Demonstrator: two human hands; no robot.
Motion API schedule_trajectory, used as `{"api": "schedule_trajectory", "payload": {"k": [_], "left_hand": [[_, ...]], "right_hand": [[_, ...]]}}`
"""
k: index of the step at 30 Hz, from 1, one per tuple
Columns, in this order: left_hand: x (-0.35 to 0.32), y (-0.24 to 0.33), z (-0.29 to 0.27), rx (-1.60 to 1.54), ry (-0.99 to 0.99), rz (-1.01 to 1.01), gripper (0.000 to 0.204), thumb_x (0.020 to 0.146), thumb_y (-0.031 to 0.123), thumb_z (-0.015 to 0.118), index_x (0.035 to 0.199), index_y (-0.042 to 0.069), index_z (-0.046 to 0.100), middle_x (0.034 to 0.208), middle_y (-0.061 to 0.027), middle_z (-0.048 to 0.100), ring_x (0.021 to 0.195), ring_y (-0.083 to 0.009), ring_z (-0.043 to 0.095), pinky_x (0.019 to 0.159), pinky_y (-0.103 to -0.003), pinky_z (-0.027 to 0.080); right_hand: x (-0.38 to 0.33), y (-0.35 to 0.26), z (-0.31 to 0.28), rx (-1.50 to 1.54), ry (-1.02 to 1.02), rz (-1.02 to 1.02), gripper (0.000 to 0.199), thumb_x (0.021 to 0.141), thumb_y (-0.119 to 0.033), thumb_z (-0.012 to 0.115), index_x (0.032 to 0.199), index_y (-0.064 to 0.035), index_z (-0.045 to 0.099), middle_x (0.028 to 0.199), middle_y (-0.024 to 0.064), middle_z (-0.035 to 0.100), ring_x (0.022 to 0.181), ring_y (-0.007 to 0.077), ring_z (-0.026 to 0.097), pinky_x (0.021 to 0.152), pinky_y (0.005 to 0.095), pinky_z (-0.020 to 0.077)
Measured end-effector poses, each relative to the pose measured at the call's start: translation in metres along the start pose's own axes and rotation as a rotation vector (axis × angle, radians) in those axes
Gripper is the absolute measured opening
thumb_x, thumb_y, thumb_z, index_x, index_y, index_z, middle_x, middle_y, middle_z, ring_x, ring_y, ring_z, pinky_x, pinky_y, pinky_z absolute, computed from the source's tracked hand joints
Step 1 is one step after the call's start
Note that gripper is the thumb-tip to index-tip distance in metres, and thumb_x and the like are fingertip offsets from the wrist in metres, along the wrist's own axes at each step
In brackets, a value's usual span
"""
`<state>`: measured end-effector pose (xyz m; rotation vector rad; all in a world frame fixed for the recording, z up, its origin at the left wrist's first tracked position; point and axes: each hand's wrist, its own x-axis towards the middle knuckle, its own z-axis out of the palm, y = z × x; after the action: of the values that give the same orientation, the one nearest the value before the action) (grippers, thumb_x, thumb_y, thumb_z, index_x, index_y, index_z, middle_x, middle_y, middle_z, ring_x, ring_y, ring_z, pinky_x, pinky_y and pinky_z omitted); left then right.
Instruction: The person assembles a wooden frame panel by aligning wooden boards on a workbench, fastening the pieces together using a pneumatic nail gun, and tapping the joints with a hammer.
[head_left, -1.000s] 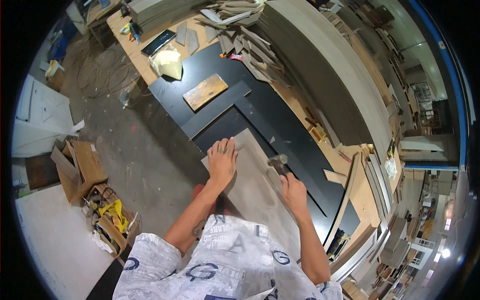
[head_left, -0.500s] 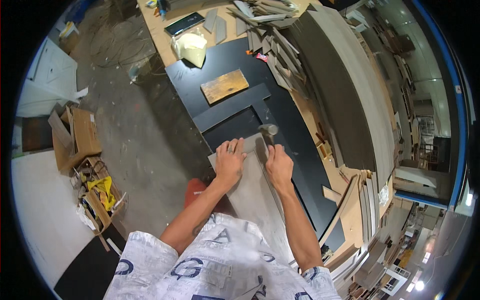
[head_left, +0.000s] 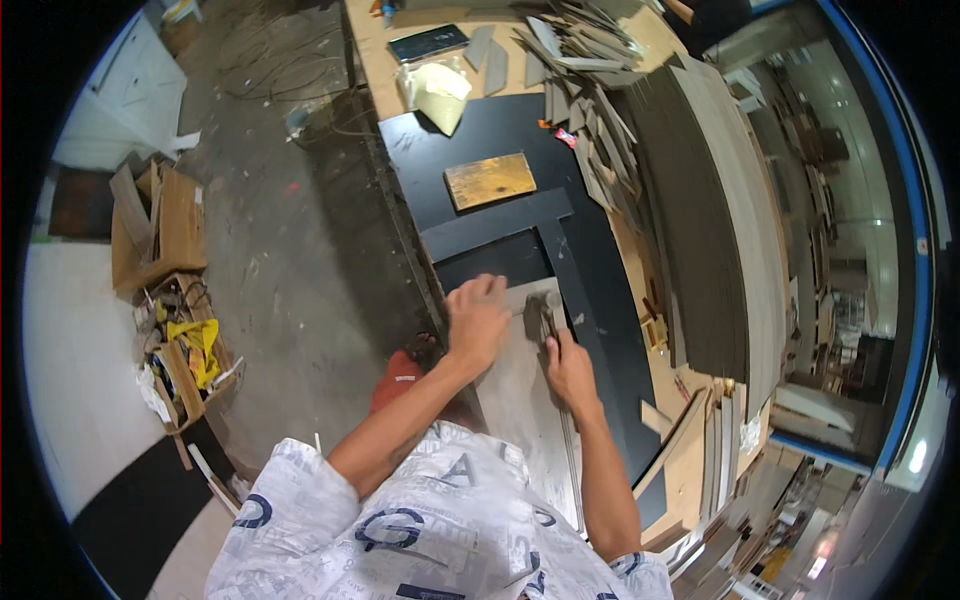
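A long grey wooden panel (head_left: 522,395) lies in front of me, its far end resting over a black framed board (head_left: 495,225). My left hand (head_left: 476,322) is at the panel's far left corner, its fingers bent and slightly smeared but apart from any tool. In my right hand (head_left: 570,372) is a hammer (head_left: 541,305), gripped by the handle. The hammer head is over the panel's far end, close to my left fingertips. Whether it touches the wood I cannot tell.
A worn wooden block (head_left: 490,181) sits on the black board, with a cream bag (head_left: 438,95) beyond it. Offcut strips (head_left: 590,130) are heaped at the far right, beside a tall stack of grey boards (head_left: 700,220). Cardboard boxes (head_left: 170,225) stand on the floor at left.
The hammer has come from beyond the panel's right edge to over its far end. My left hand has shifted to the far left corner. The whole view has turned slightly.
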<state>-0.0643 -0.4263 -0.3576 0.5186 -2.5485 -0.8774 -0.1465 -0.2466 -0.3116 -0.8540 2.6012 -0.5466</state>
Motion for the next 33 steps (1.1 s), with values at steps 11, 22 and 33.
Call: {"api": "schedule_trajectory", "payload": {"k": [11,22,33], "left_hand": [[-0.086,-0.033,0.003,-0.602,0.032,-0.754,0.082,0.078,0.044,0.084,0.128,-0.007,0.044,0.095,-0.0214,0.065,0.083,-0.0338,0.066,0.073,-0.039,0.053],[-0.074,-0.033,-0.007,-0.653,-0.087,-0.829,0.085,0.075,0.052,0.085,0.121,-0.009,0.05,0.084,-0.0177,0.067,0.077,-0.0271,0.069,0.071,-0.036,0.054],[-0.069,-0.027,-0.016,-0.518,-0.019,-0.643,0.079,0.078,0.044,0.083,0.128,-0.005,0.049,0.086,-0.0192,0.064,0.079,-0.0335,0.067,0.074,-0.039,0.054]], "right_hand": [[-0.005,-0.072,0.01,-0.02,0.041,-0.252,0.015,0.101,-0.017,0.055,0.098,-0.0028,0.056,0.075,0.0227,0.064,0.064,0.0426,0.063,0.055,0.0497,0.0495],[-0.001,-0.051,0.036,-0.085,-0.135,-0.269,0.019,0.101,-0.019,0.052,0.091,-0.0034,0.048,0.075,0.0245,0.063,0.065,0.0461,0.062,0.056,0.054,0.0475],[0.009,-0.05,0.038,-0.065,-0.105,-0.205,0.022,0.101,-0.022,0.054,0.092,-0.002,0.05,0.073,0.0257,0.062,0.067,0.0496,0.059,0.059,0.057,0.0435]]}}
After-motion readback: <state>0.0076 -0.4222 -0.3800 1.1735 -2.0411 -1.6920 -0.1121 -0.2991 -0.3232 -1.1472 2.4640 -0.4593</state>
